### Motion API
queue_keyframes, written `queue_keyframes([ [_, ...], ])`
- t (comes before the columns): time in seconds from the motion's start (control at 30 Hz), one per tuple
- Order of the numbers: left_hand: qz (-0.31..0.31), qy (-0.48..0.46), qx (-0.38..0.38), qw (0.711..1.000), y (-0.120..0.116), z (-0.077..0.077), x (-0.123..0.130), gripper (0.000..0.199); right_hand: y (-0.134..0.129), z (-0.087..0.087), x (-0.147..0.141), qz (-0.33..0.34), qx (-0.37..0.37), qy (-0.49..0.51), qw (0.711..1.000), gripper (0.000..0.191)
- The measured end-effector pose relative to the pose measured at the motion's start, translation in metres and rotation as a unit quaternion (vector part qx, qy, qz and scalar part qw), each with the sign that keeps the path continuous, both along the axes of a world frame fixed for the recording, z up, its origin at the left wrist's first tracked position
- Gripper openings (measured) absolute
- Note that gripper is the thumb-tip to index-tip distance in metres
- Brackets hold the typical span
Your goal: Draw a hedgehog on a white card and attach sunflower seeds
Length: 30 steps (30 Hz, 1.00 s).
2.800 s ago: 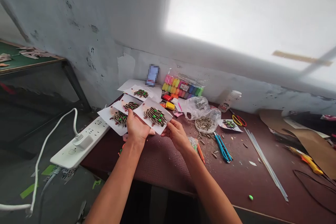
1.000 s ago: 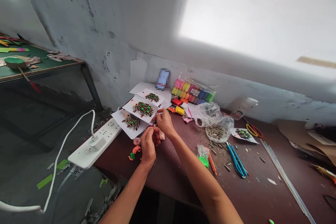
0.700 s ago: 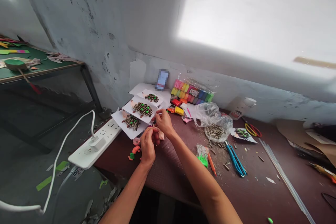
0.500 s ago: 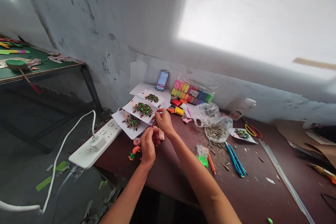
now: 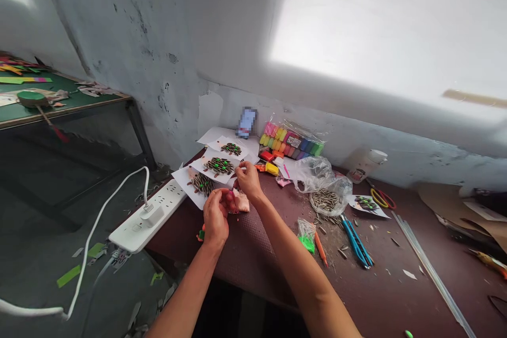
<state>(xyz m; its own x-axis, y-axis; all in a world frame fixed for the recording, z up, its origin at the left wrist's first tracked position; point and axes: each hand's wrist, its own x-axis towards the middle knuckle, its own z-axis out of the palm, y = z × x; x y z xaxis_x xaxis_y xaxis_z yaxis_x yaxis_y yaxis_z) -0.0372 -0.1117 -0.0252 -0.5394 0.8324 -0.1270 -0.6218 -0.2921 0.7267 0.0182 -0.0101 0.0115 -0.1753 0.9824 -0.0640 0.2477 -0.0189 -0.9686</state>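
"While L hand (image 5: 216,216) & R hand (image 5: 248,179) are hovering close together, are they gripping smth?"
"Can't tell, detail's too small. Hedgehog cards (image 5: 219,166) are lying just beyond, far left on table (image 5: 257,253)."

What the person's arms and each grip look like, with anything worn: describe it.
The left forearm and right forearm are bare and taper forward; no sleeve, watch or bracelet shows. The left grip and right grip are ungloved human hands; whether there are rings is too small to tell.
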Motion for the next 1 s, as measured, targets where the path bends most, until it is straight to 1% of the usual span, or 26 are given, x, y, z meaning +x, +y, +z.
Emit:
queue_keyframes([
  [0.07, -0.006, -0.039, -0.006, 0.999, 0.000, -0.003, 0.000, 0.013, 0.000, 0.001, 0.001, 0.001, -0.040, 0.066, 0.997, 0.012],
  [0.13, -0.035, -0.068, -0.007, 0.997, 0.002, -0.004, 0.000, 0.018, -0.002, 0.002, 0.005, 0.008, -0.061, 0.113, 0.992, 0.011],
  [0.27, -0.068, -0.138, 0.016, 0.988, 0.006, -0.006, -0.002, 0.039, -0.010, 0.007, 0.020, 0.033, -0.056, 0.169, 0.984, 0.013],
  [0.37, -0.061, -0.182, 0.016, 0.981, 0.010, -0.003, -0.003, 0.052, -0.018, 0.012, 0.033, 0.042, -0.039, 0.188, 0.981, 0.017],
  [0.47, -0.043, -0.224, 0.027, 0.973, 0.014, 0.006, -0.005, 0.057, -0.026, 0.014, 0.044, 0.058, -0.035, 0.189, 0.980, 0.018],
  [0.5, -0.044, -0.231, 0.043, 0.971, 0.014, 0.011, -0.005, 0.055, -0.030, 0.014, 0.046, 0.063, -0.038, 0.186, 0.980, 0.018],
  [0.57, -0.033, -0.229, 0.092, 0.969, 0.016, 0.020, -0.006, 0.041, -0.038, 0.010, 0.049, 0.068, -0.045, 0.176, 0.981, 0.019],
  [0.6, -0.025, -0.224, 0.114, 0.967, 0.016, 0.024, -0.007, 0.036, -0.042, 0.007, 0.050, 0.070, -0.050, 0.167, 0.982, 0.019],
  [0.67, -0.013, -0.214, 0.125, 0.969, 0.017, 0.029, -0.009, 0.036, -0.051, 0.002, 0.051, 0.080, -0.056, 0.146, 0.985, 0.019],
  [0.73, -0.008, -0.219, 0.110, 0.969, 0.017, 0.030, -0.010, 0.041, -0.060, -0.003, 0.051, 0.092, -0.057, 0.123, 0.987, 0.016],
  [0.83, -0.005, -0.238, 0.081, 0.968, 0.016, 0.028, -0.013, 0.046, -0.069, -0.006, 0.051, 0.099, -0.047, 0.090, 0.990, 0.014],
  [1.0, 0.010, -0.246, 0.054, 0.968, 0.016, 0.024, -0.020, 0.043, -0.070, -0.009, 0.049, 0.116, -0.017, 0.041, 0.992, 0.013],
])
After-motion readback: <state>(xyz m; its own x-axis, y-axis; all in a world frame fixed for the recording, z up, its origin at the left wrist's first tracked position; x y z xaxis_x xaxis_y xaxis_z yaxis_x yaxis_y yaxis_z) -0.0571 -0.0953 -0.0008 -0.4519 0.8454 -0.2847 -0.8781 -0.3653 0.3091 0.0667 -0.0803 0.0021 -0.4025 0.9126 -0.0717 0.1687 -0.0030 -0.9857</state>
